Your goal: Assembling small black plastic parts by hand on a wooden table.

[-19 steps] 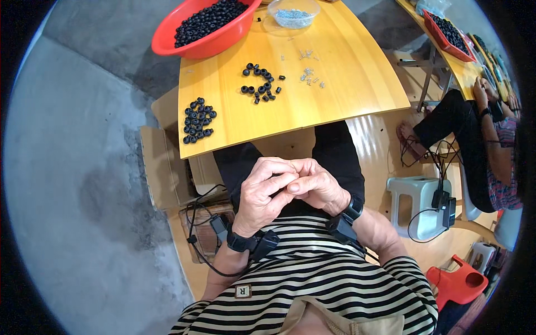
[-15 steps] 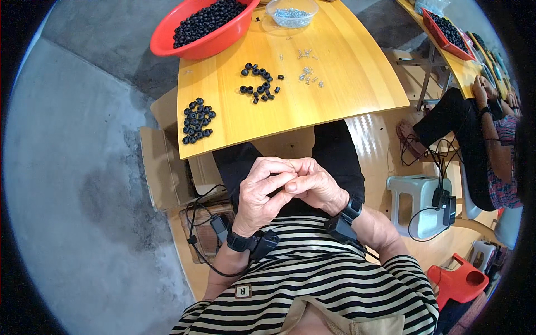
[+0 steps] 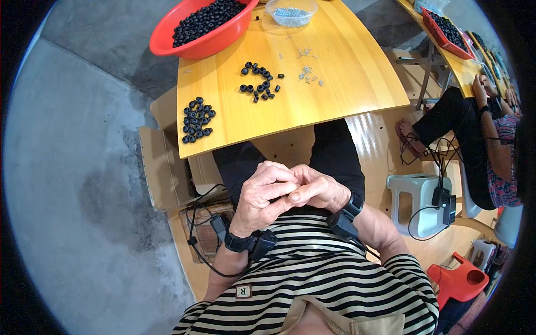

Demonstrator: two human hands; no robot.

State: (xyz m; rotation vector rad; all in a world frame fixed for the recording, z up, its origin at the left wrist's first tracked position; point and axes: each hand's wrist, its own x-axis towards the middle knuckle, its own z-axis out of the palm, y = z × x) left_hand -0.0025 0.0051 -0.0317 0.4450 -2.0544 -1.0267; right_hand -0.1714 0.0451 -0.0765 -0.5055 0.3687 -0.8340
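Over my lap, short of the table's near edge, my left hand (image 3: 264,193) and my right hand (image 3: 317,189) meet fingertip to fingertip. Both are closed in a pinch, and whatever lies between the fingers is hidden. On the yellow wooden table (image 3: 335,61) in front of me sits a loose group of small black plastic pieces (image 3: 261,87). A tighter cluster of black round pieces (image 3: 196,119) lies near the left edge. Several tiny silvery springs (image 3: 306,71) are scattered to the right of the middle group.
A red basin (image 3: 209,47) full of black pieces stands at the far left, beside a clear tub (image 3: 291,21) of small metal parts. To the right a person (image 3: 497,139) sits at another table. A white stool (image 3: 419,201) and cables are on the floor.
My hands have shifted slightly and the fingers have moved against each other, still joined in a pinch. The pieces on the table look the same.
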